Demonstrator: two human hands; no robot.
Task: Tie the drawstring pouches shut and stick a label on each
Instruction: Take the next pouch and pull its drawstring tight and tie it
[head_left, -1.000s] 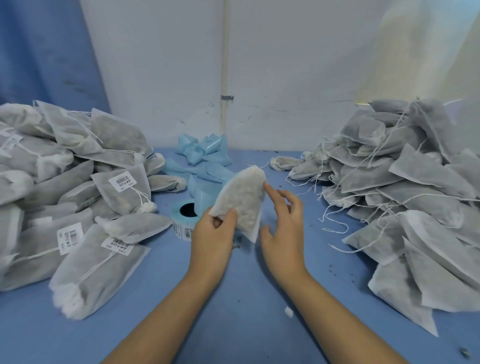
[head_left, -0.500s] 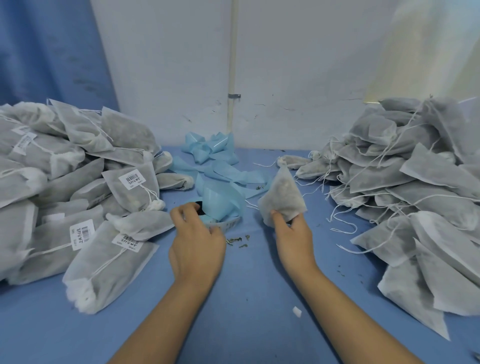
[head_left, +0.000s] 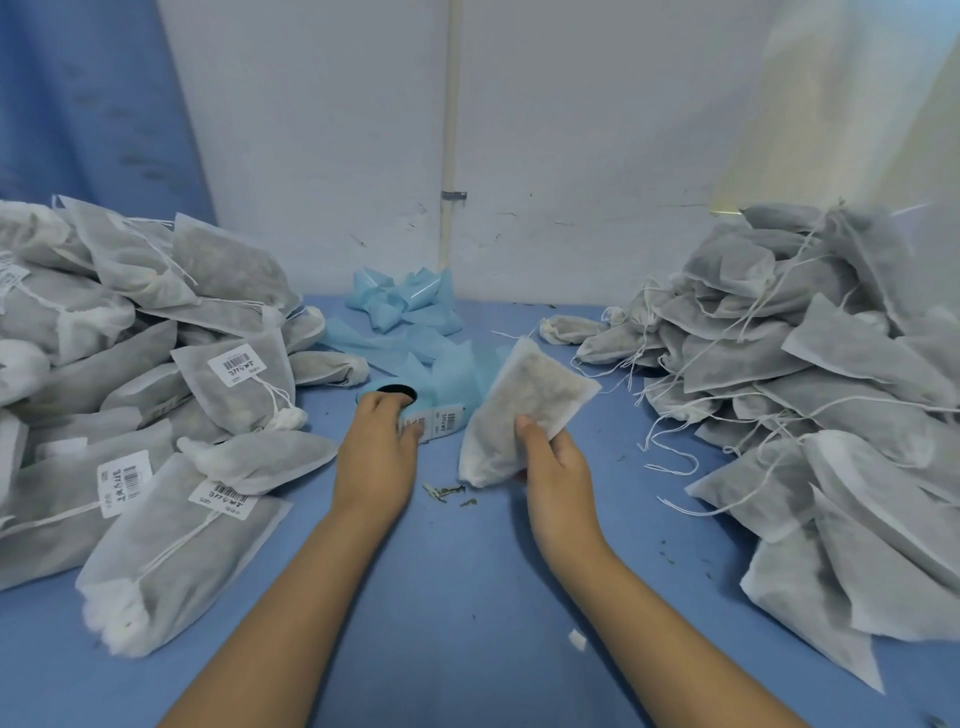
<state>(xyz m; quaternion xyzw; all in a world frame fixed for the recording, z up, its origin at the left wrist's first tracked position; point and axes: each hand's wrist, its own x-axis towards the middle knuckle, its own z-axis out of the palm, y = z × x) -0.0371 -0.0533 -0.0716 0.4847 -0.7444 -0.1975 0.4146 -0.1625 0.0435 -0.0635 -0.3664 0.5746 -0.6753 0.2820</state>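
Our left hand (head_left: 376, 457) and right hand (head_left: 553, 467) are both busy at the middle of the blue tabletop (head_left: 467, 597).

At far left, a heap of tied pouches (head_left: 130, 389) slopes down to the tabletop. Several of them carry white barcode labels (head_left: 236, 368), and their necks are gathered and knotted.

Just right of that heap, our left hand curls over the label roll (head_left: 423, 413). Its fingers reach the rim of the dark core, and its thumb presses a label on the side of the roll. Behind the roll, pale blue backing strip (head_left: 405, 312) trails in loose folds to the foot of the white wall, where a thin pipe (head_left: 451, 130) runs upward.

Dried crumbs (head_left: 447, 493) lie on the tabletop between our hands.

Our right hand pinches a single pouch (head_left: 519, 400) at its near edge, thumb on top and fingers underneath. The pouch sits just beside the roll, tilted, with its far corner raised and its gathered end low near the crumbs. We cannot tell whether that end touches the tabletop.

At far right rises a second heap of pouches (head_left: 831, 389), its loose white strings (head_left: 670, 457) straggling over the tabletop.
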